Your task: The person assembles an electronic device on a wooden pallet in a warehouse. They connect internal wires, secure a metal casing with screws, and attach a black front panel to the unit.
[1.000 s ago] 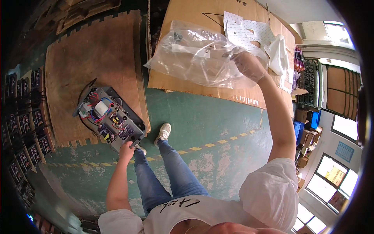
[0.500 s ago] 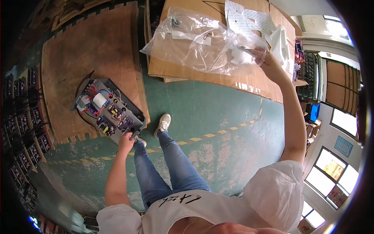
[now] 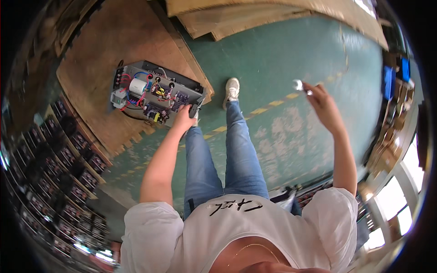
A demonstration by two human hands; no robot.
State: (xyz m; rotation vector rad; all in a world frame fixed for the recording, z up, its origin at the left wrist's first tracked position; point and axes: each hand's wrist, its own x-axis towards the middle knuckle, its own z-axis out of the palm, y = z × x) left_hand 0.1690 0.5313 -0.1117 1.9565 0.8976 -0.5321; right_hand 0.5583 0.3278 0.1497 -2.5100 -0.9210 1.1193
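Note:
An open grey metal chassis [image 3: 180, 83] full of circuit boards, a white cylinder and red, blue and yellow wires lies tilted at the near right edge of the brown wooden board. My left hand [image 3: 184, 119] grips its near right end, fingers closed around the edge by a dark part. Out to the right, above the green floor, my right hand [image 3: 322, 103] pinches a small shiny silver-white piece [image 3: 298, 85] that sticks out past the fingertips. Its exact kind is too small and blurred to tell.
Cardboard [image 3: 255, 20] lies along the far edge. Racks of dark electronic units [image 3: 68, 168] stand at the left. Blue bins [image 3: 388, 82] and boxes [image 3: 387, 152] line the right side. Yellow-striped tape [image 3: 275, 103] crosses the green floor [image 3: 291, 54], where my feet stand.
My right hand has left the clear plastic bag on the cardboard and come nearer, carrying the small shiny piece. My left hand keeps hold of the chassis. The view has turned and shifted.

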